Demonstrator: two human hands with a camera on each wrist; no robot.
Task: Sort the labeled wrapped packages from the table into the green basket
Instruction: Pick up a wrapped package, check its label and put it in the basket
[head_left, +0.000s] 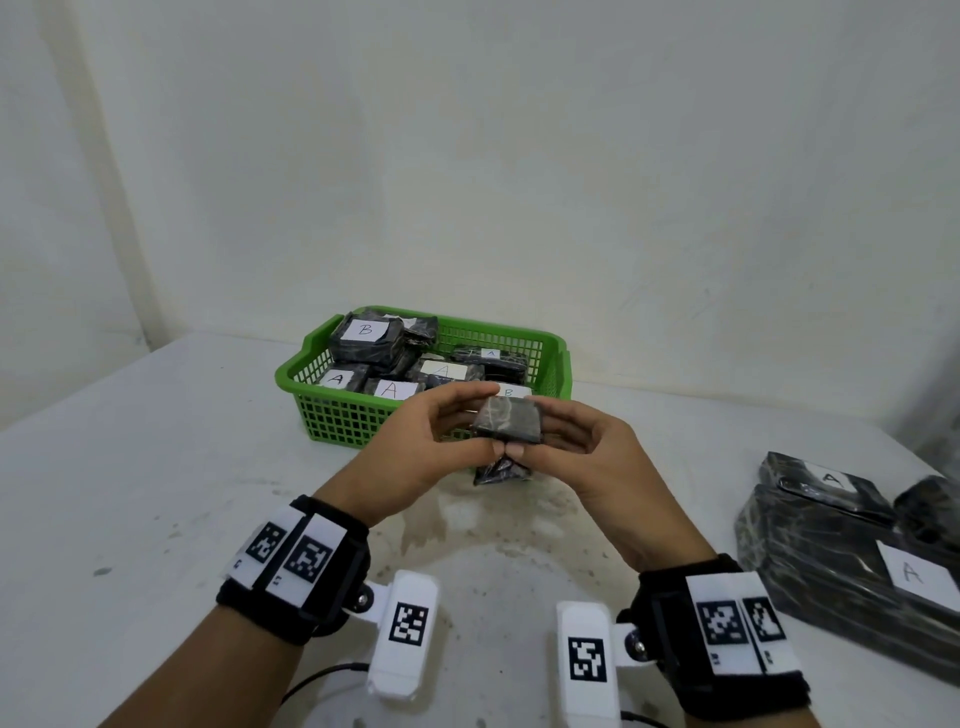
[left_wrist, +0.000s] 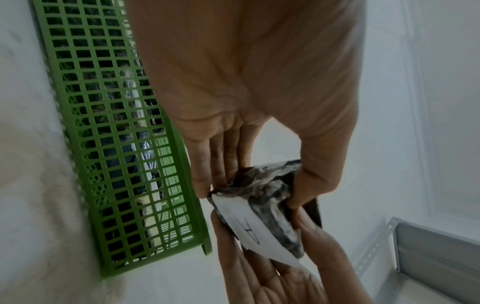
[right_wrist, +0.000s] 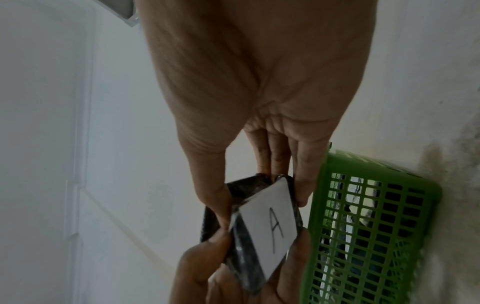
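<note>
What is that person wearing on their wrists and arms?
Both forearms are bare, with no sleeves. Each wrist carries a black strap with white panels printed with black square code markers. A white box-shaped unit with its own marker hangs off each strap on a small bracket, and a thin black cable trails from it.

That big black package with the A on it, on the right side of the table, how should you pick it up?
Grip the big package across its two long sides, coming down from above with the right hand. It lies flat with its broad labeled face up. A smaller package seems to rest on its far end, so grip the near end.
</note>
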